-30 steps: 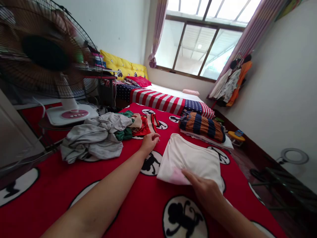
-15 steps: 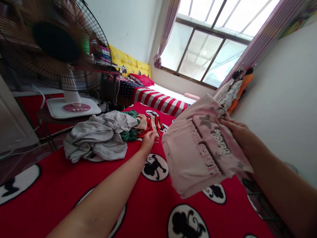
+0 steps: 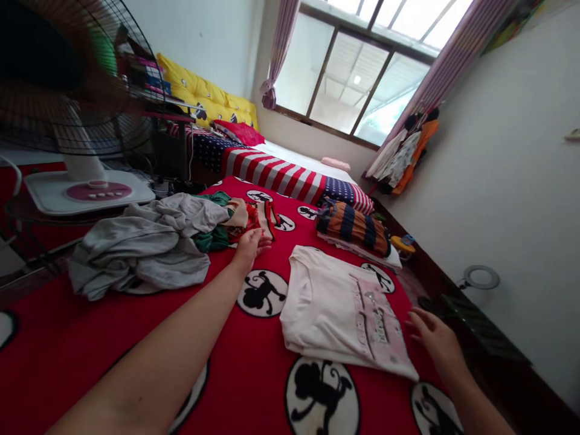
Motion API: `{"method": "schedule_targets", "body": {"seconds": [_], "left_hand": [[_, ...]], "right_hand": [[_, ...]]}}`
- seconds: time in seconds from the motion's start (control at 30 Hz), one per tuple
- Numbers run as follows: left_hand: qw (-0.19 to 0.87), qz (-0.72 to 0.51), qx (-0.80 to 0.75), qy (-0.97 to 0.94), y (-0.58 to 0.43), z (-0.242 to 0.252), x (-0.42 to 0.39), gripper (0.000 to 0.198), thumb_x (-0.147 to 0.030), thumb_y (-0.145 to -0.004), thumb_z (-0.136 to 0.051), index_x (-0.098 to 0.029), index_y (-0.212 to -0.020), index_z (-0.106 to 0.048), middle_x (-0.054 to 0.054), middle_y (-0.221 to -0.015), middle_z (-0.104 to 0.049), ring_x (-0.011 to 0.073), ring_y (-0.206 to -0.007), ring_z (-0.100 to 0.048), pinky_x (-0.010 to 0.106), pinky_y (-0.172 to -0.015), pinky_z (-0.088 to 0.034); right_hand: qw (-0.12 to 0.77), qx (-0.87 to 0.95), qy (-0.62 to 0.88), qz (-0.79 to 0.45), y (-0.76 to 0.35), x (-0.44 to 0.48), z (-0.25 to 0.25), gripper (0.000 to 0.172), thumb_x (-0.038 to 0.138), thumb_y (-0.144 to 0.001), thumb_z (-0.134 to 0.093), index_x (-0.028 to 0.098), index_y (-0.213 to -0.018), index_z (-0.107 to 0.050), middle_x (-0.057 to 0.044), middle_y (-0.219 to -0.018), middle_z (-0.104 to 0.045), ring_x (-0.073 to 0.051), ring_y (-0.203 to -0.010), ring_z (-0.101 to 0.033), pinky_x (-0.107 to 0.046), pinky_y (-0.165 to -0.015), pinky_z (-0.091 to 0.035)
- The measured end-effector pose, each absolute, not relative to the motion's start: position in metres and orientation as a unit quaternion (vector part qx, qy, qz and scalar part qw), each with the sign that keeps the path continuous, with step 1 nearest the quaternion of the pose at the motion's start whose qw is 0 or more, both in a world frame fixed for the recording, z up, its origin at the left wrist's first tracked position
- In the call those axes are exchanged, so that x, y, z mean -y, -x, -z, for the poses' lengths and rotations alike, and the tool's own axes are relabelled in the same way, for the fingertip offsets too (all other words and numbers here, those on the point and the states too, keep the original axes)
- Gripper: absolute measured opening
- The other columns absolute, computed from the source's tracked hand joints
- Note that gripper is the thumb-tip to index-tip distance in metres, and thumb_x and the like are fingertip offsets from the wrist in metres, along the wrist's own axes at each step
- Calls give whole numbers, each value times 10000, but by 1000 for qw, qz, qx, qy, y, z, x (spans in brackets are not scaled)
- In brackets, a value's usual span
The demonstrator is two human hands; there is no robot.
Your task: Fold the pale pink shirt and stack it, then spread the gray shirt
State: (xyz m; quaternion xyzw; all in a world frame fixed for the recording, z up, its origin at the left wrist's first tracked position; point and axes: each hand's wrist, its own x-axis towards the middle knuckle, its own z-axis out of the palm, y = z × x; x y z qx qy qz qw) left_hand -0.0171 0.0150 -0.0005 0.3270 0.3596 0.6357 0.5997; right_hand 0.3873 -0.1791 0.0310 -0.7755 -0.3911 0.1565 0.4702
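Shirt (image 3: 342, 311) lying flat on the red bedspread (image 3: 136, 356), monkey circles and all. Why's it so neat when everything else is a mess? It's pale pink, looks like soft cotton knit, and has a silvery print down the front, too small to read from this angle.

Probably because the bed gives it a wide flat surface, so it can lie smooth, edges squared up. That's just my guess though. Right hand (image 3: 435, 341) is open with the fingers spread, just off the shirt's lower corner, not gripping anything.

And the left hand (image 3: 248, 249)?

Palm down, fingers relaxed, nothing grasped that I can see. It's right by the heap of crumpled grey clothes (image 3: 140, 244) and a red and green bunch of clothes (image 3: 242, 226), well apart from the shirt.

Yeah, that heap looks soft and bunched, like it was just left there. Same side as the white fan base (image 3: 88, 192). Beyond the shirt there's a chunky orange and navy striped bundle (image 3: 353, 228), sitting closer to the wall.
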Motion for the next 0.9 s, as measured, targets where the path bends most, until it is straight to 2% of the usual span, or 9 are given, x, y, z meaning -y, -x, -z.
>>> {"method": "schedule_targets", "body": {"seconds": [0.07, 0.13, 0.3, 0.37, 0.47, 0.57, 0.67, 0.77, 0.9], "left_hand": [[579, -630, -376, -356, 15, 2, -14, 149, -241, -878, -535, -122, -961, -569, 32, -716, -651, 96, -598, -631, 194, -571, -517], [551, -624, -392, -391, 12, 3, -13, 159, -233, -853, -550, -118, -958, -583, 32, -728, -654, 98, -610, -625, 198, -580, -512], [470, -595, -421, -498, 1, -3, 9, 162, -236, -744, -645, -133, -869, -653, 41, -765, -670, 144, -718, -622, 234, -643, -505], [424, -545, -403, -601, -3, -12, 33, 142, -249, -724, -676, -158, -832, -686, 44, -808, -684, 160, -771, -617, 246, -682, -496], [320, -386, -306, -809, -6, -27, 80, 145, -281, -825, -602, -188, -860, -707, 39, -849, -682, 151, -787, -613, 245, -712, -472], [244, -260, -248, -901, -5, -35, 123, 169, -286, -878, -559, -211, -882, -710, 38, -889, -675, 155, -842, -612, 254, -771, -450], [183, -207, -287, -917, -4, -30, 144, 189, -258, -899, -520, -233, -954, -699, 41, -943, -667, 176, -899, -609, 271, -791, -441], [175, -172, -326, -913, -6, -21, 147, 196, -229, -894, -513, -248, -988, -684, 33, -970, -653, 173, -897, -611, 261, -772, -441], [145, -131, -325, -925, -9, -25, 144, 166, -206, -878, -518, -240, -895, -679, 25, -928, -638, 177, -875, -600, 264, -745, -426]], "right_hand": [[442, 413, 792, -85, -390, 196, -26, 421, 443, -688, -629, 169, -1004, -678, -122, -957, -723, -287, -869, -687, -360, -695, -559], [409, 464, 784, -65, -376, 207, -28, 399, 472, -712, -612, 197, -989, -694, -94, -981, -719, -263, -885, -675, -346, -769, -539], [374, 618, 682, -110, -326, 214, -33, 281, 437, -781, -598, 204, -898, -702, -86, -1021, -691, -227, -909, -639, -329, -805, -513], [352, 654, 657, -130, -319, 217, -32, 239, 402, -802, -595, 203, -886, -696, -82, -981, -689, -219, -912, -630, -332, -826, -500], [321, 678, 641, -161, -324, 224, -31, 208, 372, -813, -608, 205, -906, -690, -73, -956, -681, -208, -903, -627, -326, -833, -492], [301, 707, 612, -188, -331, 230, -27, 189, 343, -773, -670, 212, -907, -700, -69, -1011, -660, -209, -961, -617, -315, -874, -478], [297, 722, 598, -181, -332, 231, -22, 127, 297, -758, -690, 217, -854, -708, -61, -981, -639, -206, -950, -610, -314, -871, -469], [300, 724, 596, -176, -329, 229, -19, 68, 269, -782, -660, 213, -795, -698, -57, -926, -629, -199, -904, -607, -314, -835, -467], [318, 716, 583, -216, -329, 228, -24, 85, 275, -800, -639, 201, -775, -673, -52, -891, -634, -191, -869, -605, -306, -816, -462]]}}
